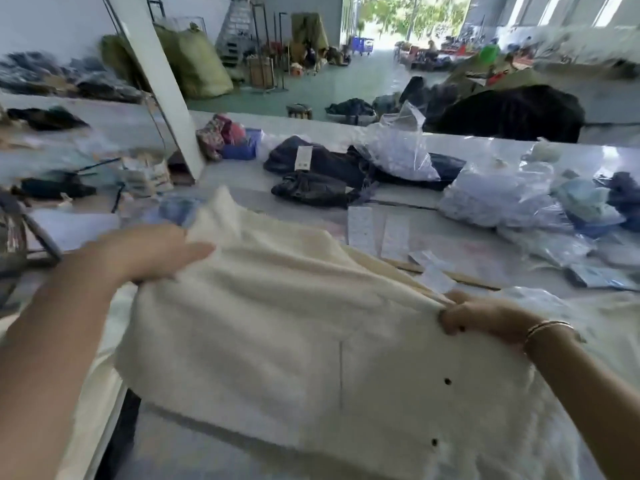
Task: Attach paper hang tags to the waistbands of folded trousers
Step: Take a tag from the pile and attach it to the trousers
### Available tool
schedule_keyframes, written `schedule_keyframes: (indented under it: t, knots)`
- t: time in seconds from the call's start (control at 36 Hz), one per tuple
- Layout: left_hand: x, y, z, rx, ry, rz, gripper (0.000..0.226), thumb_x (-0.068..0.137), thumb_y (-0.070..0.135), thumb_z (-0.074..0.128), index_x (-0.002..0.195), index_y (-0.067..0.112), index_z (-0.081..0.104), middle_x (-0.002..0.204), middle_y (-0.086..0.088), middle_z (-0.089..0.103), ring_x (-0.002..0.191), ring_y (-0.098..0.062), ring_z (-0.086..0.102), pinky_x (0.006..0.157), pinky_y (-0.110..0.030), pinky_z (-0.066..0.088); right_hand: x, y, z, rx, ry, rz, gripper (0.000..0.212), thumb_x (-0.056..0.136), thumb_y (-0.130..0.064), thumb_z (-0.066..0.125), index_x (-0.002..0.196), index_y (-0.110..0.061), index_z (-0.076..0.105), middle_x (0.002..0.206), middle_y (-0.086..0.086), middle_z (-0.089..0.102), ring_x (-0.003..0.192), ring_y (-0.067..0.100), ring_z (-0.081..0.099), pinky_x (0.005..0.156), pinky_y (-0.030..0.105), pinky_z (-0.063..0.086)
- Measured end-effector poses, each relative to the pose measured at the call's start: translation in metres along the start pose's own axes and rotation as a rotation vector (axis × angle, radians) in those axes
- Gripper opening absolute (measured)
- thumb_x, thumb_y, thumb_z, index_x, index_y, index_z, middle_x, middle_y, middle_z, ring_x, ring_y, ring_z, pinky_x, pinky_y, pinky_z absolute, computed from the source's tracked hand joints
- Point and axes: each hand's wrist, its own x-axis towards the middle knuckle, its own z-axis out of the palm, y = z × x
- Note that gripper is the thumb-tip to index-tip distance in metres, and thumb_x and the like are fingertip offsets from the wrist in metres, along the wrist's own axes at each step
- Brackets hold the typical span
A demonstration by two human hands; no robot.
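A cream garment (pixel 311 323), prob. the trousers, is being held up over the worktable (pixel 467 251), filling the centre of the view. The left hand (pixel 149 251), at approx. 9 o'clock of the cloth, is gripping its upper left edge, thumb lying on top and fingers tucked behind the fabric. The right hand (pixel 485 317), at approx. 3 o'clock, is pinching the right edge w/ curled fingers; a bracelet (pixel 547 329) is being worn on that wrist.

The fabric is being judged as soft, light and floppy: it is sagging between the two grips, so it will prob. need flattening before tagging. The waistband cannot be identified w/ certainty; two dark buttons (pixel 447 381) are showing at approx. 5 o'clock, so the band may be near there and is likely the firmest place for a hold.

Paper hang tags (pixel 362 230) are lying flat on the table at approx. 1 o'clock, well apart from the hands.

Clear plastic bags (pixel 398 150) are sitting at 1–2 o'clock; pale contents are being seen inside, too blurred to identify. Dark folded garments (pixel 322 168) are lying at 12 o'clock, one carrying a white tag.
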Motion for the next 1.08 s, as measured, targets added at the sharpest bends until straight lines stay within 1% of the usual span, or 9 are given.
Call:
schedule_keyframes:
  t: [0.17, 0.28, 0.36, 0.47, 0.61, 0.75, 0.83, 0.92, 1.08]
  knots:
    - [-0.001, 0.009, 0.168, -0.084, -0.152, -0.275, 0.049, 0.098, 0.046, 0.044, 0.132, 0.011, 0.050, 0.133, -0.014, 0.056, 0.121, -0.030, 0.053, 0.098, -0.034, 0.043, 0.066, 0.065, 0.063, -0.606, -0.008, -0.028, 0.034, 0.085, -0.025, 0.062, 0.118, -0.016, 0.060, 0.117, 0.007, 0.062, 0.106, 0.021, 0.057, 0.088, 0.028, 0.043]
    - [-0.024, 0.051, 0.255, 0.059, -0.109, -0.081, 0.059, 0.092, 0.054, 0.046, 0.137, 0.018, 0.038, 0.142, -0.010, 0.043, 0.129, -0.028, 0.043, 0.104, -0.038, 0.038, 0.049, 0.113, 0.097, -0.092, 0.478, -0.115, 0.028, 0.085, -0.007, 0.066, 0.112, -0.016, 0.066, 0.106, 0.002, 0.067, 0.097, 0.018, 0.061, 0.088, 0.030, 0.045]
    - [-0.035, 0.102, 0.296, 0.023, -0.188, 0.150, 0.079, 0.091, 0.065, 0.038, 0.153, 0.023, 0.014, 0.161, -0.012, 0.007, 0.148, -0.029, 0.009, 0.116, -0.046, 0.016, 0.017, 0.157, 0.110, 0.212, 0.681, 0.153, 0.018, 0.085, -0.004, 0.065, 0.097, -0.017, 0.067, 0.097, 0.006, 0.069, 0.087, 0.025, 0.063, 0.075, 0.031, 0.043]
    - [-0.046, 0.154, 0.337, -0.062, -0.316, 0.235, 0.086, 0.085, 0.073, 0.037, 0.153, 0.039, -0.003, 0.159, -0.008, -0.025, 0.147, -0.027, -0.020, 0.115, -0.058, -0.003, -0.014, 0.209, 0.128, 0.253, 0.549, 0.526, 0.028, 0.086, -0.012, 0.067, 0.110, 0.001, 0.063, 0.109, 0.021, 0.066, 0.100, 0.032, 0.060, 0.078, 0.033, 0.042]
    - [-0.052, 0.166, 0.358, -0.031, -0.343, 0.153, 0.097, 0.078, 0.080, 0.039, 0.151, 0.042, -0.011, 0.153, -0.004, -0.037, 0.143, -0.026, -0.030, 0.108, -0.066, -0.011, -0.010, 0.192, 0.132, 0.346, 0.364, 0.537, 0.045, 0.081, -0.014, 0.073, 0.117, 0.003, 0.053, 0.110, 0.018, 0.061, 0.097, 0.029, 0.059, 0.080, 0.033, 0.045]
    - [-0.058, 0.201, 0.306, -0.192, -0.301, 0.145, 0.063, 0.088, 0.054, 0.050, 0.144, 0.030, 0.036, 0.153, -0.003, 0.025, 0.143, -0.025, 0.020, 0.114, -0.040, 0.019, -0.009, 0.142, 0.121, 0.692, 0.320, 0.315, 0.046, 0.083, 0.010, 0.062, 0.124, 0.002, 0.045, 0.105, 0.022, 0.063, 0.088, 0.029, 0.063, 0.079, 0.040, 0.053]
    - [-0.074, 0.229, 0.264, -0.973, -0.413, 0.147, 0.036, 0.089, 0.051, 0.058, 0.120, 0.031, 0.059, 0.126, 0.001, 0.061, 0.109, -0.010, 0.059, 0.093, -0.026, 0.049, -0.023, 0.100, 0.126, 0.755, 0.310, 0.120, 0.048, 0.081, 0.008, 0.066, 0.122, -0.005, 0.045, 0.088, 0.008, 0.072, 0.074, 0.016, 0.070, 0.062, 0.025, 0.055]
    - [-0.090, 0.246, 0.236, -1.418, -0.519, 0.145, 0.053, 0.078, 0.063, 0.065, 0.116, 0.027, 0.059, 0.109, -0.002, 0.070, 0.096, -0.015, 0.069, 0.084, -0.035, 0.057, -0.035, 0.063, 0.145, 0.837, 0.211, -0.072, 0.040, 0.086, -0.004, 0.064, 0.120, -0.010, 0.044, 0.098, 0.012, 0.073, 0.090, 0.027, 0.071, 0.069, 0.030, 0.057]
    - [-0.088, 0.233, 0.213, -1.439, -0.402, 0.119, 0.029, 0.086, 0.035, 0.062, 0.106, 0.015, 0.068, 0.101, -0.009, 0.073, 0.097, -0.025, 0.069, 0.088, -0.044, 0.054, -0.042, 0.039, 0.152, 1.009, 0.284, -0.120, 0.031, 0.088, -0.025, 0.053, 0.115, -0.010, 0.051, 0.091, 0.009, 0.074, 0.079, 0.017, 0.069, 0.066, 0.024, 0.054]
